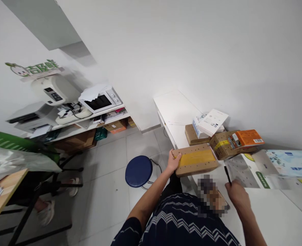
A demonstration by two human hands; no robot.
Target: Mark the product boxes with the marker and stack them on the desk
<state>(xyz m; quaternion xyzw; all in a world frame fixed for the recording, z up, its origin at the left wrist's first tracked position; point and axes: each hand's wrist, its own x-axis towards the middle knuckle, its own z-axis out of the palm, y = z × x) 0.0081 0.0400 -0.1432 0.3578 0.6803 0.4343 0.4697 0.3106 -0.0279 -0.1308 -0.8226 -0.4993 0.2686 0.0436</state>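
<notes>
My left hand grips the near left end of a brown cardboard box, which has small holes and a wide strip of yellow tape along its top. Its far end reaches over the white table. To the right of the box, my right hand is closed around a slim black tool that points up and away from me; its exact kind is too small to tell. Between the box and my right hand lies a flat item, blurred by pixelation.
Beyond the held box are a flat brown box, a taped box, an orange box and a tissue pack. A blue stool stands left of the table. Someone's shoes show at the left.
</notes>
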